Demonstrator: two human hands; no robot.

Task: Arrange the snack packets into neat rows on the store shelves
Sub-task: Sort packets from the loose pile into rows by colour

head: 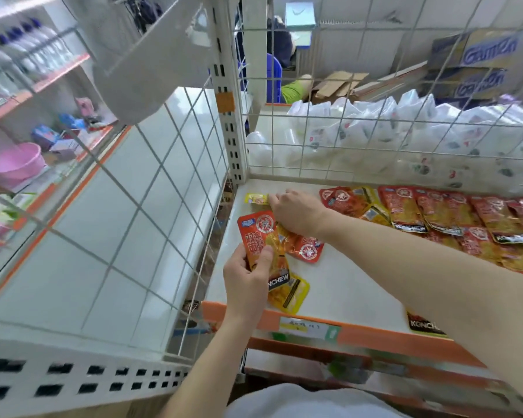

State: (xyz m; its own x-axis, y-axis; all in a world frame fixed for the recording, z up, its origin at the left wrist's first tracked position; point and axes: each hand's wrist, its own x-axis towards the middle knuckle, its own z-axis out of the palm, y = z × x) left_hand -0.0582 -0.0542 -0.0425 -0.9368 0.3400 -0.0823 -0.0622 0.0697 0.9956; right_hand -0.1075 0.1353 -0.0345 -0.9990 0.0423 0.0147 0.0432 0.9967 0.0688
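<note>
A: Bottom edge: white clothing (pixel 299 401), cut off. Left hand (pixel 248 279)?
B: Gripping a red packet (pixel 255 233) at centre, over the shelf (pixel 344 282). The label reads "NCHEW", its start covered.
A: Right hand (pixel 296 214)?
B: Fingertips hidden; grasp unclear.

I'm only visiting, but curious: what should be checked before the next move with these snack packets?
1. The left hand grips the orange packet: ok.
2. The right hand holds the small yellow packet: cannot tell; fingertips reach its edge.
3. The shelf has bare room for another row: ok.
4. The loose packets below the right wrist lie straight: not ok, they are askew and overlapping.
</note>
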